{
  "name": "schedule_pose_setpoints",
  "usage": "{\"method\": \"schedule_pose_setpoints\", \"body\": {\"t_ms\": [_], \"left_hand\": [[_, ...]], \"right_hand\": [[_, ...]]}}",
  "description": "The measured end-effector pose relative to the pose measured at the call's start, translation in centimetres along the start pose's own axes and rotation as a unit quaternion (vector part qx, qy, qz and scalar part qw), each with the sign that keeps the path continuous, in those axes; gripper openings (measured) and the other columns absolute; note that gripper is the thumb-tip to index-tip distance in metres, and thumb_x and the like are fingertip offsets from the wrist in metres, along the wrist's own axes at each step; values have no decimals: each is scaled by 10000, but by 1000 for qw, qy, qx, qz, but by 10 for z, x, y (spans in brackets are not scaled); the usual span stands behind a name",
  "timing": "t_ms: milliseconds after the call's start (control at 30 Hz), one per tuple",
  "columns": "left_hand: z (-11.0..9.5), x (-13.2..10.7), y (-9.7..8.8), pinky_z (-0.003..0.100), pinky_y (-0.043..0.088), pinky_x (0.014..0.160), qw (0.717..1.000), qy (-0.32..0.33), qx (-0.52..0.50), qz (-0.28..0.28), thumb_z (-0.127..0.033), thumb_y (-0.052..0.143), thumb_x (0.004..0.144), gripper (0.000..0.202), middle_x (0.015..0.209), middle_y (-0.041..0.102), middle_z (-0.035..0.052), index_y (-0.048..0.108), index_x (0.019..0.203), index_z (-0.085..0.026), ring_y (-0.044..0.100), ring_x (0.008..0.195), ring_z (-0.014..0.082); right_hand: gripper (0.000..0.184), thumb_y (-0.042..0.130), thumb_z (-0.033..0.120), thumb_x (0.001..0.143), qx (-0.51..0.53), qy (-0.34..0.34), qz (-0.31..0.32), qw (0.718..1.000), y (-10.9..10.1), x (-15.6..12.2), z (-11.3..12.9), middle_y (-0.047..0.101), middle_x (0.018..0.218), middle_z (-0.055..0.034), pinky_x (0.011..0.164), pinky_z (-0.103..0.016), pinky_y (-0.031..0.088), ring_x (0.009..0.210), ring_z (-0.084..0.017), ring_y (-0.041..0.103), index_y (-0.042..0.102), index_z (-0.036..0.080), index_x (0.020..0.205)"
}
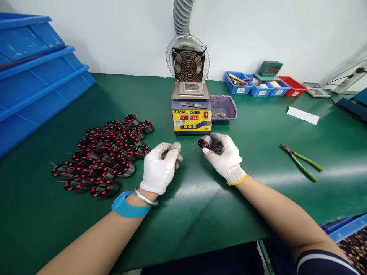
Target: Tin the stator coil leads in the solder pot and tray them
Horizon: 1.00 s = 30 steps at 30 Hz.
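Both my hands wear white gloves and hover over the green mat point(200, 206). My right hand point(225, 156) is closed round a black coil wound with red wire point(204, 143), held just in front of the yellow solder pot point(191, 116). My left hand point(160, 166) is curled shut, with something small and dark between its fingertips that I cannot make out. A blue strap and a metal bangle circle my left wrist. Left of my left hand lie several similar red-and-black coils point(106, 156) in rows.
A fume fan point(188, 63) with a grey hose stands behind the solder pot, with a purple tray point(226, 107) beside it. Green-handled cutters point(301, 160) lie at the right, a white slip point(303, 115) beyond them. Blue and red bins point(259, 87) line the back; blue crates point(34, 76) stack at left.
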<state>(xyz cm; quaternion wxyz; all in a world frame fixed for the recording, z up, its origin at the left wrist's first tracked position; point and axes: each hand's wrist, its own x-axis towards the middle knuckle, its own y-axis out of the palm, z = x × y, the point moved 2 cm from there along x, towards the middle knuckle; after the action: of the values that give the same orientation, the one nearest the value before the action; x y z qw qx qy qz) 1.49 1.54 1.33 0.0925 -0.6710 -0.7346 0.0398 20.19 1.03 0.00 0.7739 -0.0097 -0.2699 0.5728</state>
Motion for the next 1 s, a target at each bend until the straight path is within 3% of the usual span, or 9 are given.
{"method": "schedule_pose_setpoints", "body": {"t_ms": [100,167,267,400,533,667,767,867,1000], "left_hand": [[9,8,5,313,538,736,990,71,117,9,-411,564,825,302,877,700,60,634,977,-159,652,749,173],[12,11,13,393,500,909,959,133,246,51,-421,568,828,402,1102,681,108,619,1123,-152,642,987,240],[14,10,22,495,397,1039,898,200,377,105,-426,577,819,480,1272,612,129,588,1208,-145,539,1194,309],[16,5,23,553,266,1118,874,220,414,126,-451,543,837,476,1373,548,97,582,1227,-182,432,1311,307],[19,5,22,543,262,1118,876,216,410,130,-457,523,843,467,1384,538,95,592,1222,-192,423,1315,302],[19,6,22,537,259,1116,878,218,405,129,-459,515,846,471,1381,538,97,594,1222,-186,420,1310,299],[19,7,23,532,261,1114,879,221,402,126,-461,517,845,469,1378,539,97,599,1213,-184,419,1305,298],[20,6,23,531,254,1117,881,219,400,123,-462,519,842,472,1377,539,100,601,1212,-180,418,1303,299],[21,6,23,537,251,1118,884,215,396,127,-455,527,837,475,1376,540,106,601,1214,-176,421,1303,306]], "right_hand": [[480,671,303,749,-3,-30,-36,999,-8,23,-2,618,1119,-82,815,-342,575,884,-174,653,540,204,1201],[488,646,300,765,-38,-59,-52,996,-14,52,3,602,1153,-89,839,-342,566,932,-182,643,518,202,1225],[504,619,282,768,-159,-105,-52,980,-17,111,22,566,1202,-94,888,-337,542,1018,-198,608,508,202,1253],[497,610,317,770,-367,-119,-15,922,-6,193,57,547,1206,-79,937,-414,498,1040,-245,564,521,265,1256],[485,587,368,795,-510,-123,57,850,22,245,77,510,1224,-78,839,-445,509,1003,-282,566,501,308,1268],[483,606,306,795,-590,-129,122,788,53,265,79,469,1258,-113,829,-444,500,1023,-296,572,494,234,1260],[455,604,278,798,-620,-137,151,758,68,268,76,470,1271,-122,807,-456,512,1035,-313,575,501,245,1240],[466,609,246,790,-633,-143,160,744,74,266,74,480,1268,-129,804,-449,520,1042,-311,580,498,250,1242],[456,606,204,783,-630,-138,166,746,76,262,73,487,1266,-143,822,-462,517,1041,-312,587,516,232,1228]]}}
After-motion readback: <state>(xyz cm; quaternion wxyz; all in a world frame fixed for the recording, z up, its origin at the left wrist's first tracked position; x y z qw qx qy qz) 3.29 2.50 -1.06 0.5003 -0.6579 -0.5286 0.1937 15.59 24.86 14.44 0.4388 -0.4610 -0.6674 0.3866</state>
